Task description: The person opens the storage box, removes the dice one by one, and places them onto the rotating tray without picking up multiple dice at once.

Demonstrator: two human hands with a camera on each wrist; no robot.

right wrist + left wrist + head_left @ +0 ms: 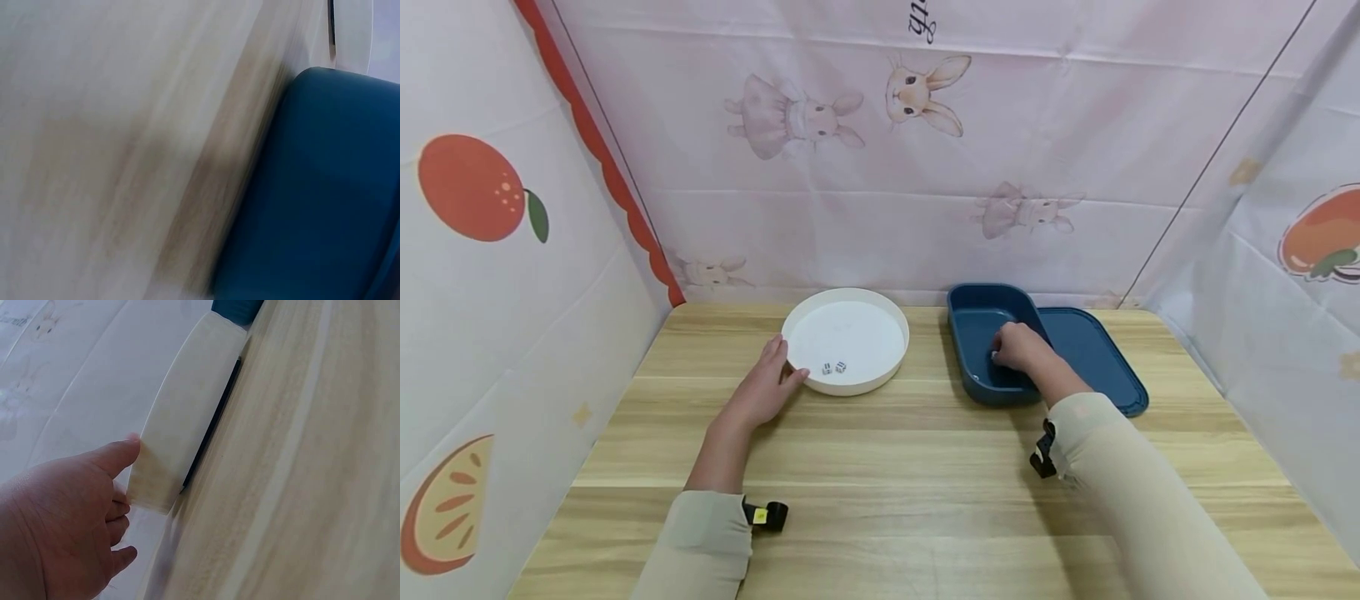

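My left hand [766, 387] rests at the left side of a round white tray [891, 364], its thumb and fingers spread along the rim. Two small white dice [834, 367] with dark marks lie inside, towards the near edge. My right hand [1021, 346] reaches down into a deep blue container [957, 333], fingers curled, pinching a small white die [994, 355] that is mostly hidden. Another small pale piece [976, 377] shows on the container floor. The right wrist view has only the container's outer wall [312, 187], without the hand.
A flat blue lid [1093, 354] lies on the wooden table [880, 492] just right of the container and partly behind the right forearm. Printed cloth [880, 242] hangs behind the tray and container, with more on both sides.
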